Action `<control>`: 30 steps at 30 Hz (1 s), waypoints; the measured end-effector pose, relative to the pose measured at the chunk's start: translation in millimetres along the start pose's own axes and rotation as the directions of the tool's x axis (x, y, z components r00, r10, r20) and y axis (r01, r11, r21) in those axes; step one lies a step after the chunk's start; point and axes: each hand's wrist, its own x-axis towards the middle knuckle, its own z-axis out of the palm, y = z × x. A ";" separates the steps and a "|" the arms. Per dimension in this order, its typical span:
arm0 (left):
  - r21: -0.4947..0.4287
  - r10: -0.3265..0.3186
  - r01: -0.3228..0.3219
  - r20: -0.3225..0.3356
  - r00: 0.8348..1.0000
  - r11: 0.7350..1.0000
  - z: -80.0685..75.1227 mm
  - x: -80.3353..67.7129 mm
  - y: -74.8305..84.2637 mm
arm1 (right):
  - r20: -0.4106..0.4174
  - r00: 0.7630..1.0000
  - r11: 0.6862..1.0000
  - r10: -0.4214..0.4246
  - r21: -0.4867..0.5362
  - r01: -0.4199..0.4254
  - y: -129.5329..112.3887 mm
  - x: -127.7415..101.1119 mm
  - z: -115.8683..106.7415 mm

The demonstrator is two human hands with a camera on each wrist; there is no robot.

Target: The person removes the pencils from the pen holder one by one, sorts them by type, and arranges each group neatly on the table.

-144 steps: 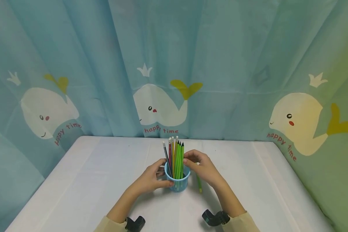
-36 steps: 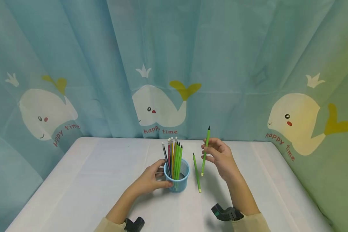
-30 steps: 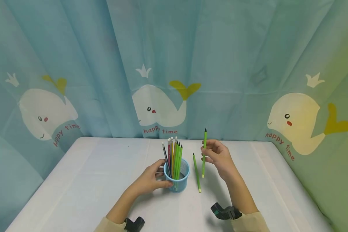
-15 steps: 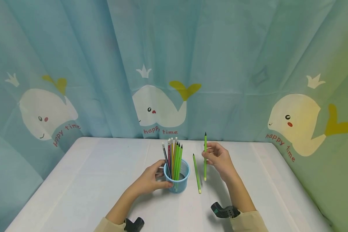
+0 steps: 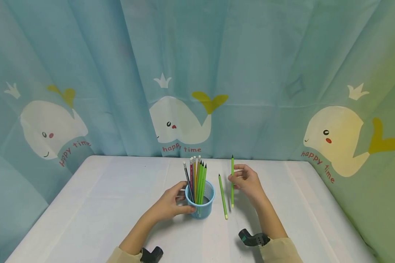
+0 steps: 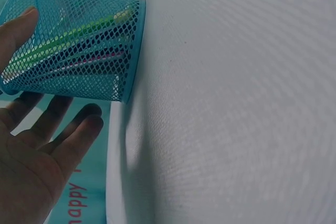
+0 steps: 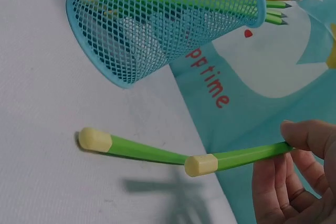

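Note:
A light-blue mesh pencil cup stands upright on the table, and my left hand holds it from the left, thumb at the near rim and fingers around the far side. In it lean several pencils: green ones with black tips and others with white erasers. My right hand pinches a green pencil between thumb and fingers, tip up, yellow end close over the table. Left of that, a second green pencil lies on the table, right of the cup.
The white table reaches back to a blue-green curtain printed with white whales. A black wrist camera is strapped to my left wrist, and another camera to my right.
My right hand has drawn a green pencil out of the cup, carried it right, and lowered it beside the one on the table. The left hand has stayed at the cup.

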 end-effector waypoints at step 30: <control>0.004 -0.009 0.009 0.008 1.000 1.000 -2.6 -1.2 4.4 | 0.023 0.997 0.956 0.076 -0.285 -0.067 27.9 6.5 9.3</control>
